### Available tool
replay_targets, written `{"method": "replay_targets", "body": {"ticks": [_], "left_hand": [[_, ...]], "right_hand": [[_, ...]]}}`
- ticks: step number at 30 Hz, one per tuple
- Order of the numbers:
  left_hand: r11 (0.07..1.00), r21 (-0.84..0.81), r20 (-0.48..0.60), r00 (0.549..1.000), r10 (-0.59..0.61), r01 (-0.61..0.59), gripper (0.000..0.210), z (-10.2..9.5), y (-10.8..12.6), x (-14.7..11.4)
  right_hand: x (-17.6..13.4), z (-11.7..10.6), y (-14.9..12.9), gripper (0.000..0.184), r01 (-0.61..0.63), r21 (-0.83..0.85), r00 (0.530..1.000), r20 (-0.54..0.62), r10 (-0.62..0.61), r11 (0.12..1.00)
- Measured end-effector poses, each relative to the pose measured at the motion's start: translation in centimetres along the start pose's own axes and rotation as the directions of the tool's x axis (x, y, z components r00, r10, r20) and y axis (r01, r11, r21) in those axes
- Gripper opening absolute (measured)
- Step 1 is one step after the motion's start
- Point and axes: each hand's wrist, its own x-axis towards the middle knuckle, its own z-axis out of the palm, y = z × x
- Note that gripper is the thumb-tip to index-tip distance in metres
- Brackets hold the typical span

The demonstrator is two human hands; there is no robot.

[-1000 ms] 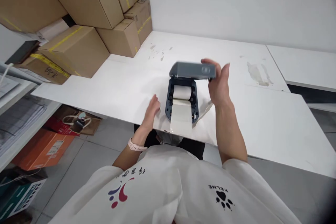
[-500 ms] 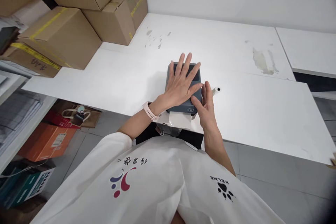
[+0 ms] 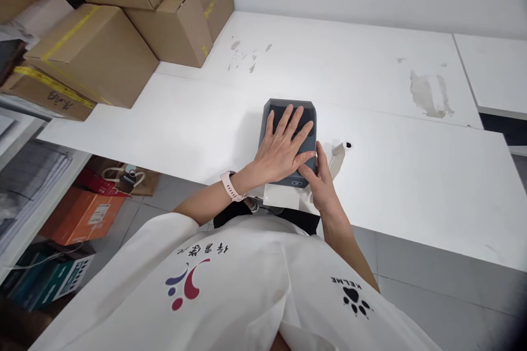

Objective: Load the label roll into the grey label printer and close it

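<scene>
The person there wears a white short-sleeved shirt [image 3: 255, 285], a red-and-blue logo [image 3: 191, 283] over black characters [image 3: 208, 249] at the left chest, a black paw print [image 3: 351, 295] over "KELME" [image 3: 346, 283] at the right, black legwear [image 3: 300, 220] and a pale pink wristband [image 3: 229, 186].

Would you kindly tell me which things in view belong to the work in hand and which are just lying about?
Apparently in use:
dark grey device, under the left hand, right hand at its side
white paper strip, sticking out at its near end

Apparently lying about:
white roll, untouched, right of the device
cardboard boxes
orange box
</scene>
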Motion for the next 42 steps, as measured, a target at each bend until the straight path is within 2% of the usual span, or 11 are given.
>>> {"method": "replay_targets", "body": {"ticks": [3,7,8,10,12,14,24,28,33,35,42], "left_hand": [[0.996,0.052,-0.214,0.975,-0.058,0.071,0.061,-0.2,0.0,-2.9],[0.963,-0.059,-0.607,0.756,-0.244,0.264,0.050,0.0,-0.9,-10.9],[0.929,-0.144,-0.531,0.766,-0.362,0.340,0.050,0.1,-1.1,-12.7],[0.786,-0.315,-0.169,0.784,-0.597,0.531,0.054,0.2,-1.2,-15.2],[0.593,-0.423,0.190,0.707,-0.681,0.685,0.056,0.0,-0.8,-15.6],[0.455,-0.495,0.366,0.652,-0.664,0.741,0.054,-0.3,-0.1,-14.8],[0.494,-0.498,0.366,0.689,-0.626,0.713,0.052,-0.2,-0.8,-14.3],[0.640,-0.354,0.409,0.728,-0.550,0.682,0.051,-1.7,-2.0,-14.7],[0.810,-0.273,-0.131,0.814,-0.565,0.518,0.040,-4.0,-2.3,-13.4],[0.856,-0.285,-0.232,0.836,-0.498,0.431,0.046,-4.1,-2.1,-12.5],[0.804,-0.392,0.032,0.880,-0.474,0.448,0.092,-1.9,-1.4,-10.6]], "right_hand": [[-0.1,0.0,-0.1,0.110,-0.023,0.044,1.000,-0.002,0.023,0.999],[-0.3,0.1,-0.5,0.112,-0.056,0.083,0.998,-0.024,0.059,0.995],[-0.3,0.1,-0.5,0.113,-0.051,0.083,0.998,-0.027,0.054,0.995],[-0.3,0.1,-0.5,0.112,-0.036,0.075,0.999,-0.027,0.038,0.997],[-0.2,0.1,-0.3,0.111,-0.022,0.065,0.999,-0.028,0.024,0.998],[-0.1,0.1,-0.2,0.109,-0.018,0.059,0.999,-0.035,0.020,0.998],[-0.1,0.4,0.0,0.105,0.013,0.016,0.998,-0.057,-0.012,1.000],[0.5,1.0,-1.0,0.110,0.076,-0.046,0.993,-0.087,-0.079,0.996],[1.6,1.3,-2.5,0.122,-0.017,-0.064,0.998,-0.058,0.013,0.998],[2.0,1.2,-2.8,0.123,-0.040,-0.078,0.998,-0.061,0.036,0.996],[3.0,1.3,-3.2,0.124,-0.025,-0.128,0.998,-0.057,0.018,0.991]]}}
